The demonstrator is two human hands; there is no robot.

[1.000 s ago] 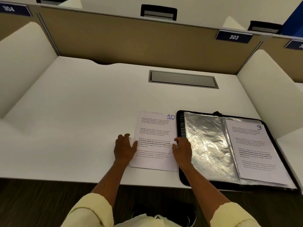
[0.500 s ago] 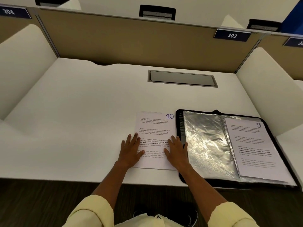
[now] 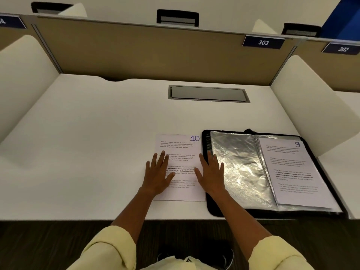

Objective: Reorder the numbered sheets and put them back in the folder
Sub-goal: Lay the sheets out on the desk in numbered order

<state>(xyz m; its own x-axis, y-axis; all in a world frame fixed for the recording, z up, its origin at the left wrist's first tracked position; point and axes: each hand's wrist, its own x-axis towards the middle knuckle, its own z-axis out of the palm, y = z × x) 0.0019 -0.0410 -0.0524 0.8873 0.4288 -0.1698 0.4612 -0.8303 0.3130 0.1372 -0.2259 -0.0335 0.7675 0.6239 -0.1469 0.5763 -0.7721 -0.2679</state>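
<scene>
Both palms have slid up the sheet marked 10 (image 3: 178, 151), left hand (image 3: 158, 175) and right hand (image 3: 211, 175) flat, fingers straight (gripping nothing), so I should square it before sleeving it in the folder (image 3: 241, 166).

Study carrel, non-task items noted.
A white desk (image 3: 97, 143) is enclosed by a tan partition (image 3: 146, 55) and white side dividers (image 3: 23, 78); a grey cable hatch (image 3: 208, 93) is set flush; plates "303" (image 3: 263, 42) and "302" (image 3: 342, 49) are mounted above.
</scene>
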